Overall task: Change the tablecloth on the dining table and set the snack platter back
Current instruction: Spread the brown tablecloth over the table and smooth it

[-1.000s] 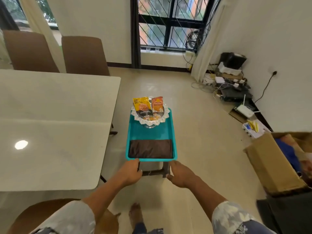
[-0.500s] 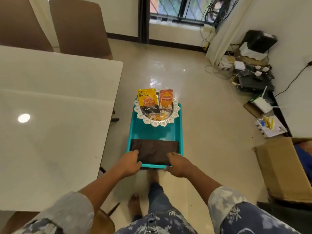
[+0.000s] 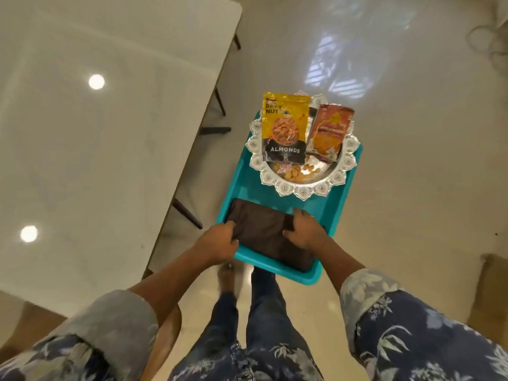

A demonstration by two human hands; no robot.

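The folded dark-brown fabric tablecloth (image 3: 264, 232) lies at the near end of the teal plastic tray (image 3: 288, 273), its long axis spanning both hands. The left hand (image 3: 220, 240) pinches its left end and the right hand (image 3: 305, 229) curls over its right part. The scalloped silver snack platter (image 3: 302, 188) sits beyond, and the glossy white dining table (image 3: 96, 133) is to the left

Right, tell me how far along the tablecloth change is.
Done: the silver scalloped snack platter is off the glossy white dining table, sitting on the teal plastic tray beside it. In hand: the left hand and right hand grip the folded dark brown cloth on that tray. Left: spread the cloth over the table, then set the platter back on it.
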